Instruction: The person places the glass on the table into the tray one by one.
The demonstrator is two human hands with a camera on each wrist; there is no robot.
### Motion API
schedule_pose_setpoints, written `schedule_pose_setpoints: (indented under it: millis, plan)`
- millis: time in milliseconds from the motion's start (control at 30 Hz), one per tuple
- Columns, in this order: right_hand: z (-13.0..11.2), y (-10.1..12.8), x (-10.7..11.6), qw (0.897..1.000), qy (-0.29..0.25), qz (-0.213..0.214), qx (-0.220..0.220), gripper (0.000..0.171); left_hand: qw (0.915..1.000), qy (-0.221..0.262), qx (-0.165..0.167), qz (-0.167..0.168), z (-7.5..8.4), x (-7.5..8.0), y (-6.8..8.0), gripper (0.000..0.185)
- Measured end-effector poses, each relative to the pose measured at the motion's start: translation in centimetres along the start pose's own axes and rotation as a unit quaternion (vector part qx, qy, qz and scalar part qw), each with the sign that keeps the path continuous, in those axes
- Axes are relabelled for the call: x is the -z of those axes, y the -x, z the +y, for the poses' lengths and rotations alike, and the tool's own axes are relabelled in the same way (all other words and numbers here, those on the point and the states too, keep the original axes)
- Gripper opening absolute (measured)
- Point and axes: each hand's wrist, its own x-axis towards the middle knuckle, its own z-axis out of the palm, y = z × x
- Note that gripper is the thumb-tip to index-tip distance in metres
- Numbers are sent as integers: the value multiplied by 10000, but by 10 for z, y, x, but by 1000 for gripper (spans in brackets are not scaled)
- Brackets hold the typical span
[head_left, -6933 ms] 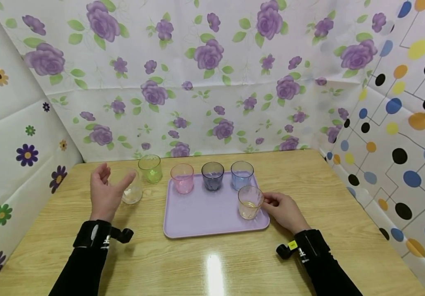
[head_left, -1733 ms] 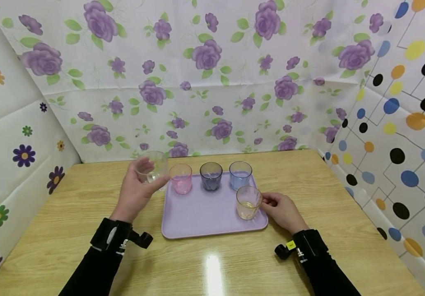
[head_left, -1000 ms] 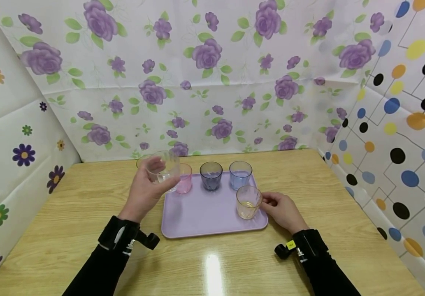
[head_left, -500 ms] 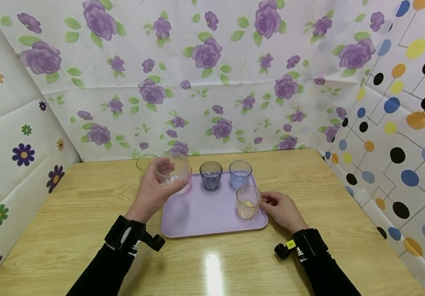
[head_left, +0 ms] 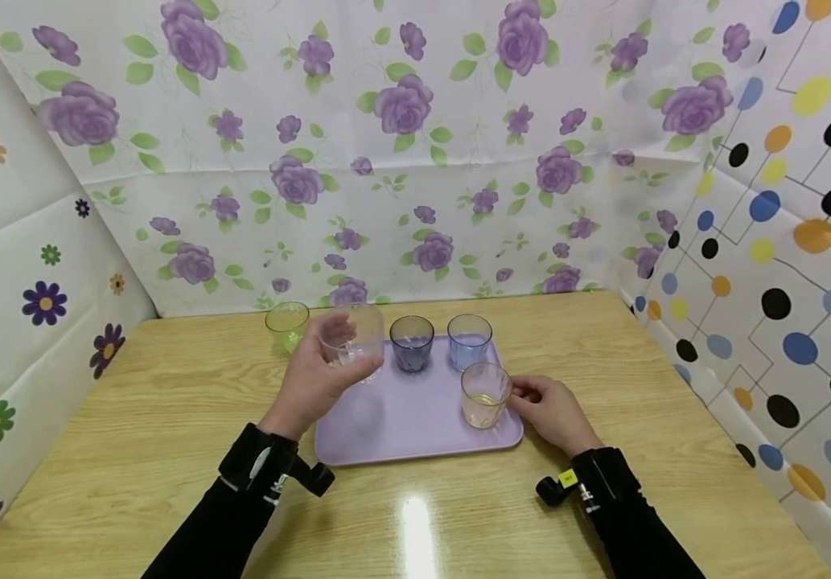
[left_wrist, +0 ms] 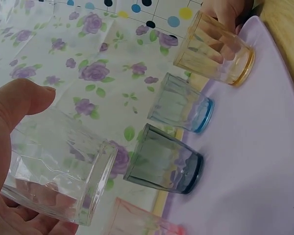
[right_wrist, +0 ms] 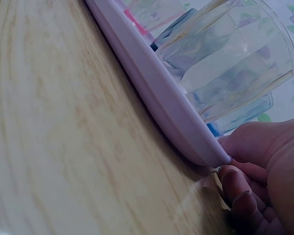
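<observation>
From the head view, the left hand (head_left: 317,378) is reaching forward with its forearm angled in from the lower left, and its fingers and thumb are wrapping around a clear glass (head_left: 353,338), holding it up above the far-left corner of the lilac tray (head_left: 401,426). The pink glass is sitting right behind it, mostly hidden. A green glass (head_left: 286,326) is standing off the tray on the wooden table (head_left: 133,450). The dark glass (head_left: 411,343) and blue glass (head_left: 470,341) are lining up along the tray's back edge. The right hand (head_left: 554,410) is resting by the tray's right edge, fingers loosely curled, fingertips touching the amber glass (head_left: 485,394).

Over to the left wrist camera: the clear glass (left_wrist: 59,166) is lying in the palm, thumb (left_wrist: 24,100) pressing over the top, fingers showing through the glass underneath. Dark glass (left_wrist: 164,161), blue glass (left_wrist: 181,104) and amber glass (left_wrist: 213,49) are standing on the tray (left_wrist: 255,161).

On the right wrist camera: the curled fingers (right_wrist: 245,196) are tucking against the tray's rim (right_wrist: 157,93), with the amber glass (right_wrist: 235,63) looming just above.
</observation>
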Motion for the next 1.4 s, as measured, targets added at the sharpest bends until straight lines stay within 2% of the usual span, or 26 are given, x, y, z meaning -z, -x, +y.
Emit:
schedule_pose_setpoints:
  millis: [600, 967, 1400]
  plan:
    - [1, 0, -1, 10000, -30, -18, -60, 37, 9996, 171, 189, -117, -2, -21, -1, 88]
    - [-1, 0, 0, 10000, -15, -21, -52, 38, 9997, 106, 155, -168, -3, -34, -2, 91]
    - [-1, 0, 0, 10000, -15, -21, -57, 38, 9994, 94, 277, -188, -9, -47, -4, 93]
